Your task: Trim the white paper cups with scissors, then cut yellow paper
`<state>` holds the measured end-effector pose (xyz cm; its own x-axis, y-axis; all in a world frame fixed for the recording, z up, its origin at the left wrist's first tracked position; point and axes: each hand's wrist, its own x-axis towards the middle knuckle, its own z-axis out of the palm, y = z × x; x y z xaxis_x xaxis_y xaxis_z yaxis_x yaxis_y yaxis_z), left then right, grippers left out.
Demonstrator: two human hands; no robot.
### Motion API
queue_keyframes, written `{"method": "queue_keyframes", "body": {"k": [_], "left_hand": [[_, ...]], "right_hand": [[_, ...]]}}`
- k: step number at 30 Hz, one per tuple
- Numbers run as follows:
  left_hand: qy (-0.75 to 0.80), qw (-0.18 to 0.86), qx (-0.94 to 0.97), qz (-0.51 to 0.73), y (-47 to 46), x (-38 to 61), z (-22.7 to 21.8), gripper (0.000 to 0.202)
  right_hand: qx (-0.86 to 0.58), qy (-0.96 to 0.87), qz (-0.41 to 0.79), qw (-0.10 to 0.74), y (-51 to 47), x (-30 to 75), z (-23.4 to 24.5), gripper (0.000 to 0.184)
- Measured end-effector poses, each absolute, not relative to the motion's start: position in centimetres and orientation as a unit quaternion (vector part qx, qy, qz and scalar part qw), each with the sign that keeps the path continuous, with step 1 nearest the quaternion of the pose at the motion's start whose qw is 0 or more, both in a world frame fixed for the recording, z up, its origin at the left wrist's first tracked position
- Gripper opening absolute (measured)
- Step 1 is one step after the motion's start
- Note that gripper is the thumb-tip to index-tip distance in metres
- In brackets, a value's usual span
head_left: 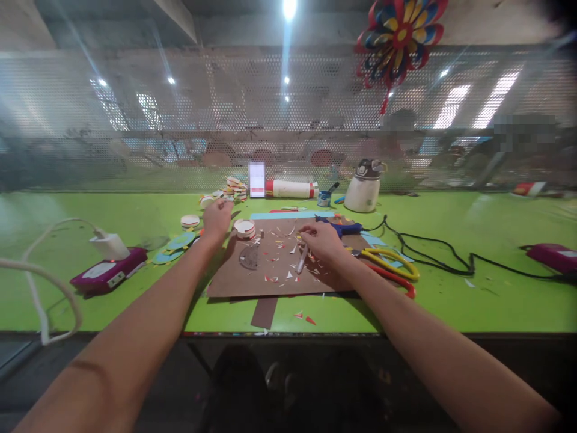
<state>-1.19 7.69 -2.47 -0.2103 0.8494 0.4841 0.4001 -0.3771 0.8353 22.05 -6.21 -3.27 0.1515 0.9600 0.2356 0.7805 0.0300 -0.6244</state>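
My left hand (218, 218) reaches to the back left of a brown board (229, 282), fingers pinched close to a pile of small white, red and yellow paper pieces (235, 187). What is between those fingertips, if anything, I cannot make out. Over the board, my right hand (323, 239) is closed around the upper end of a slim, pale, pen-like stick (302, 260) that points down at the surface. Paper scraps (289, 275) lie scattered there, along with a clear protractor (249, 257) and a round white paper piece (244, 227). A blue glue gun (345, 228) lies just behind my right hand.
Scissors with yellow handles (399, 262) and red handles (391, 279) lie right of the board. Light-blue paper discs (174, 248) lie left. Purple power strips (108, 273) flank the green table (148, 313), with a black cord (433, 240) on the right. A white kettle (362, 191) stands behind.
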Motion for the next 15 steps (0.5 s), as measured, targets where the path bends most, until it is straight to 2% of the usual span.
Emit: {"method": "queue_keyframes", "body": {"k": [5,15], "left_hand": [[0.511,0.099,0.604,0.604,7.7,-1.5,-1.7,0.024],[0.470,0.027,0.641,0.606,6.6,-1.6,-1.3,0.023]], "right_hand": [[-0.684,-0.632,0.113,0.347,-6.4,21.9,-3.2,0.026],[-0.670,-0.617,0.096,0.401,-6.3,22.2,-3.3,0.028]]}}
